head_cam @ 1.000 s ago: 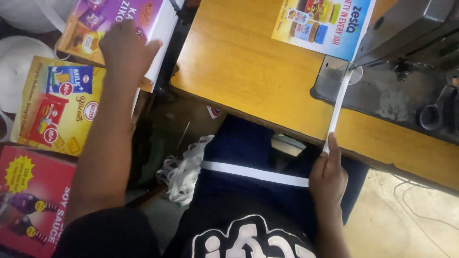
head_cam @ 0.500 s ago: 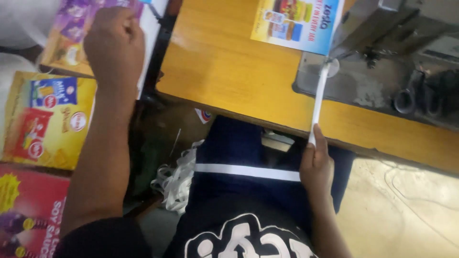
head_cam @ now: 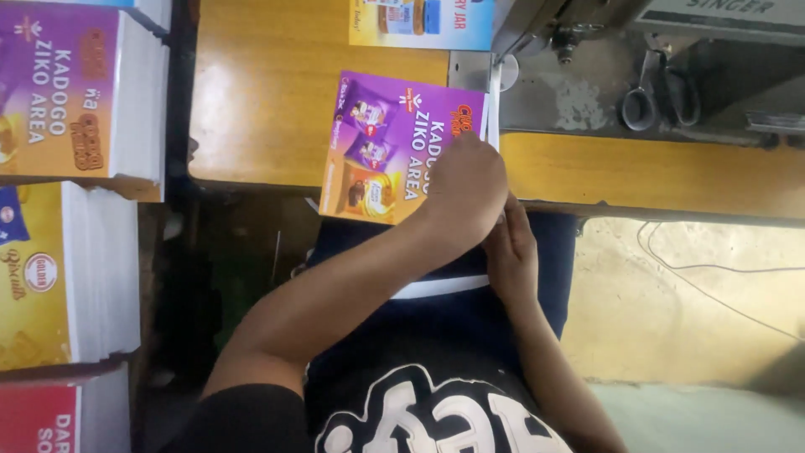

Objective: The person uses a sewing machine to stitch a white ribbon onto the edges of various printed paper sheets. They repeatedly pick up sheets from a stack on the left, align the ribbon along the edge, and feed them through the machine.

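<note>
Left hand [head_cam: 464, 191]: laid flat over the right edge of the purple card [head_cam: 401, 147], fingers spread and pressing, not clenched.
Right hand [head_cam: 511, 252]: tucked just under the left hand at the table's front edge; what is gripped cannot be told, since the fingers are hidden.
Purple card: set on the table [head_cam: 260, 101], its lower edge overhanging the front edge, its right edge touching the white strip [head_cam: 493, 105].
White strip: run upright from the card towards the sewing machine [head_cam: 587, 25].
Scissors [head_cam: 658, 92]: laid on the grey machine bed, well apart from the hands.
Blue card [head_cam: 423, 21]: placed above the purple card.
Open room: bare wood is seen left of the card and right of the hands.
Stacks [head_cam: 84, 92]: piled at the left, beyond a dark gap.
</note>
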